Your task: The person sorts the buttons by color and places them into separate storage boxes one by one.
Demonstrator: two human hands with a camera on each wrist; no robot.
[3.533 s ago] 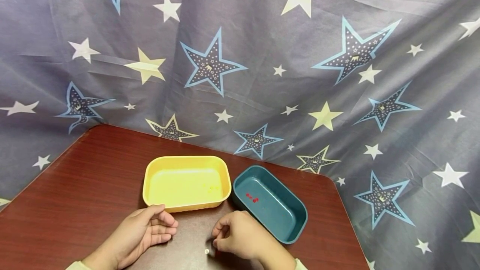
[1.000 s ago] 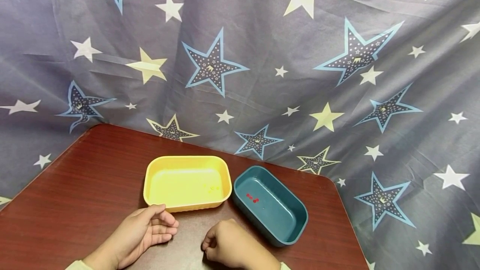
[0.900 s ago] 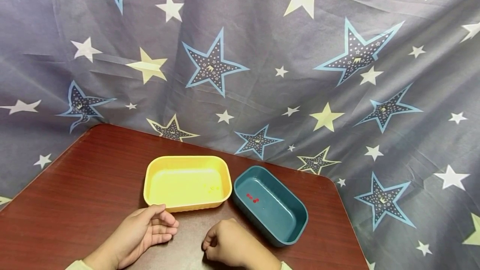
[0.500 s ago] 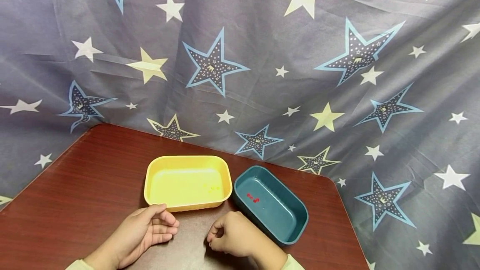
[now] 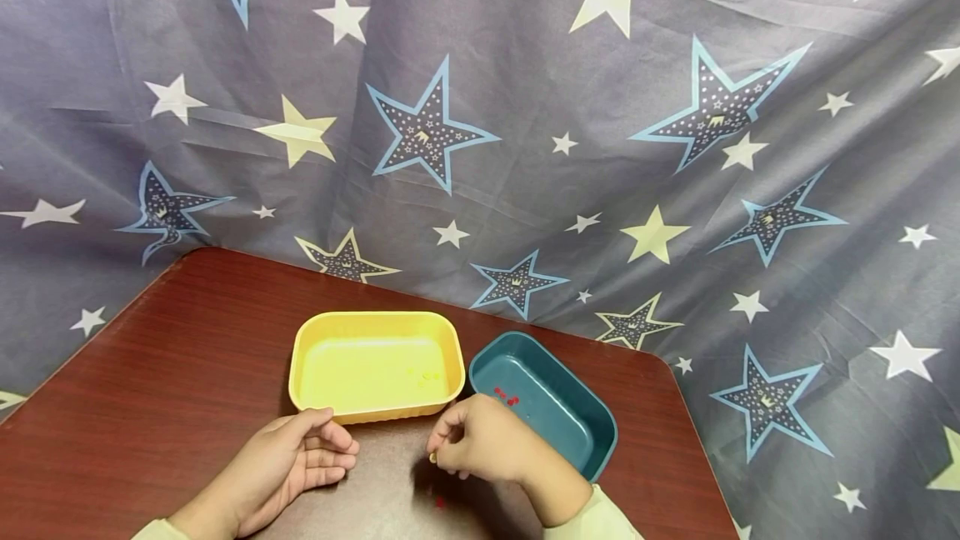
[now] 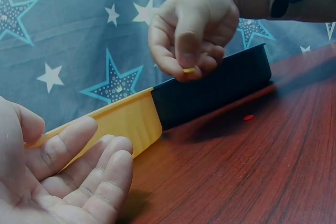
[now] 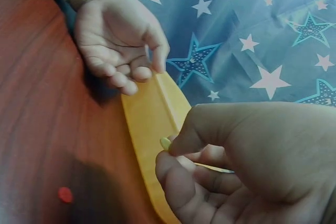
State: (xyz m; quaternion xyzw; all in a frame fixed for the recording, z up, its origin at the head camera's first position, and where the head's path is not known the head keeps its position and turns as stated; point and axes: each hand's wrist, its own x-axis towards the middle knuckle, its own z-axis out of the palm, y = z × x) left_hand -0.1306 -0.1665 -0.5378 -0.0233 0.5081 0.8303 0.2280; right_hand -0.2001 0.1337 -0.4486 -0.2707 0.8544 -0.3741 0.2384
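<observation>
My right hand (image 5: 491,444) pinches a small yellow disc (image 7: 166,143) between thumb and index finger. It is raised above the table, in front of the teal tray (image 5: 566,419), and overlaps that tray's near side in the head view. A small red disc (image 6: 249,117) lies on the table below this hand. At the near left corner of the yellow tray (image 5: 341,373), my left hand (image 5: 277,469) is held with relaxed fingers, its thumb right at the rim. Several yellow discs (image 5: 426,376) lie inside the yellow tray, and several red discs (image 5: 512,400) inside the teal one.
The two trays stand side by side on a dark red wooden table (image 5: 187,340), the teal one set at an angle. A grey curtain (image 5: 525,190) with printed stars hangs right behind the table's back edge.
The yellow disc, earlier on the table, is now in my right hand's pinch. That hand has risen and moved forward, leaving the red disc in sight. My left hand has stayed put.
</observation>
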